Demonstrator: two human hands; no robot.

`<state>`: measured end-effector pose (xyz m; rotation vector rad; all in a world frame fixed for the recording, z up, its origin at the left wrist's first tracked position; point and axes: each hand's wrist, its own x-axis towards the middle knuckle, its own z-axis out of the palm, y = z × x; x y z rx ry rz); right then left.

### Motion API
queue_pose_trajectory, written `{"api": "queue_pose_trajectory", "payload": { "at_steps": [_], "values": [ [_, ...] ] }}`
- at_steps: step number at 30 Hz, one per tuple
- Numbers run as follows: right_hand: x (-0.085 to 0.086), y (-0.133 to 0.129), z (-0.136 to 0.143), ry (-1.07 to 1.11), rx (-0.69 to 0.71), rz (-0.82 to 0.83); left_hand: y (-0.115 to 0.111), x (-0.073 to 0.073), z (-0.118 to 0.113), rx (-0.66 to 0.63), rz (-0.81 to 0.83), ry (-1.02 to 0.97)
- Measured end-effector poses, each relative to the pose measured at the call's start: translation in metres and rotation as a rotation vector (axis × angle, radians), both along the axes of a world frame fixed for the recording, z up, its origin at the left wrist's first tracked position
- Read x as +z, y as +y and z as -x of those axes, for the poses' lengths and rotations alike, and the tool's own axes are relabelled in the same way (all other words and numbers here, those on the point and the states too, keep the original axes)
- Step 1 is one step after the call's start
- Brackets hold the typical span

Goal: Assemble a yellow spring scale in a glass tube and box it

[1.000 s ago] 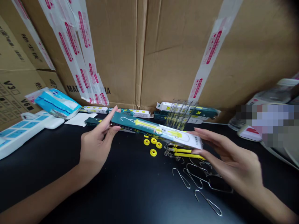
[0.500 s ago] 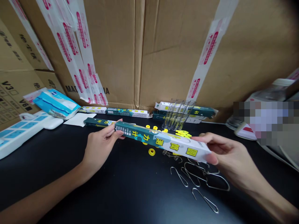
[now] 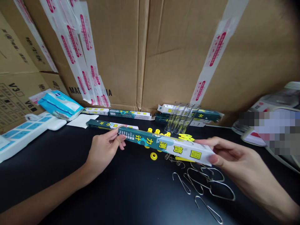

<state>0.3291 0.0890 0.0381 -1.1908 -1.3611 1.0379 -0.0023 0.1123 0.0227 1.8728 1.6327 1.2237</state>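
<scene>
We hold a long green-and-white box (image 3: 164, 146) between both hands, just above the black tabletop (image 3: 131, 190) in the middle of the frame. Our left hand (image 3: 104, 151) pinches the green end with thumb and fingertips closed on it, and our right hand (image 3: 232, 159) grips the white end, thumb on the near face. The box slopes down slightly toward the right, its printed yellow characters facing us.

Under and just behind the box lie yellow rings (image 3: 153, 156), one in plain sight below its middle. At the lower right of the frame, bent wire hooks (image 3: 206, 184) lie scattered on the tabletop. Behind, clear tubes (image 3: 181, 118) lean against more boxes of the same kind (image 3: 127, 113) at the foot of a taped cardboard carton (image 3: 145, 53). At the left edge we see a blue tissue pack (image 3: 59, 104) and a white power strip (image 3: 21, 134).
</scene>
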Motion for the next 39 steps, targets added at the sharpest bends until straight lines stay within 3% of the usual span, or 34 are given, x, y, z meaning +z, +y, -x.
{"api": "queue_pose_trajectory", "payload": {
  "at_steps": [6,10,12,16,18,20,23,29,32,35,39],
  "values": [
    [0.002,-0.003,-0.004,-0.082,0.03,0.018,0.006,0.004,0.001,0.03,-0.005,-0.004],
    [-0.001,-0.007,0.005,-0.192,0.02,-0.08,0.014,0.006,0.005,0.045,-0.041,-0.014],
    [-0.004,-0.009,0.014,-0.277,-0.001,-0.217,0.017,0.008,0.01,0.049,-0.079,-0.033],
    [-0.007,-0.016,0.033,-0.635,-0.161,-0.749,0.021,0.015,0.019,-0.006,-0.163,-0.066],
    [-0.006,-0.019,0.038,-0.811,-0.138,-0.963,0.021,0.019,0.023,-0.021,-0.215,-0.047],
    [-0.004,-0.022,0.04,-0.893,-0.064,-1.06,0.02,0.022,0.027,-0.012,-0.274,0.058],
    [-0.005,-0.024,0.036,-0.917,-0.034,-1.083,0.018,0.025,0.034,-0.005,-0.318,0.231],
    [-0.01,-0.016,0.018,-0.908,-0.142,-1.063,0.016,0.03,0.042,-0.224,-0.477,0.631],
    [-0.009,-0.011,0.014,-0.899,-0.125,-1.031,0.013,0.034,0.041,-0.281,-0.466,0.664],
    [-0.009,-0.01,0.016,-0.907,-0.085,-1.017,0.013,0.033,0.04,-0.224,-0.418,0.602],
    [-0.01,-0.008,0.03,-0.906,-0.083,-0.995,0.019,0.028,0.043,-0.012,-0.276,0.458]
  ]
}}
